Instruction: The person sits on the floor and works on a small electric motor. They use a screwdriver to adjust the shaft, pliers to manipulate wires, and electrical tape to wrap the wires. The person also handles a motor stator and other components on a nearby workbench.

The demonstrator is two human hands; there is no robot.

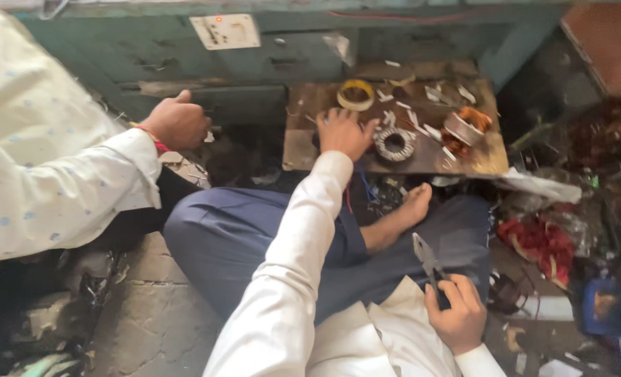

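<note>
A low wooden board (478, 159) sits on a cluttered workshop floor. The left hand (344, 132) rests on it, fingers spread open, just beside a ring-shaped stator (394, 144). The right hand (457, 314), fingers closed, grips pliers (428, 262) over the lap, their long axis pointing up and away. Another person's fist (178, 122) is at the left.

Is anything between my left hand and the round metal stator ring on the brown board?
Nothing visible. The left hand rests on the worn brown wooden board with its fingers right beside the round grey metal stator ring; whether they touch is unclear. The right hand holds grey metal pliers over the lap.
</note>
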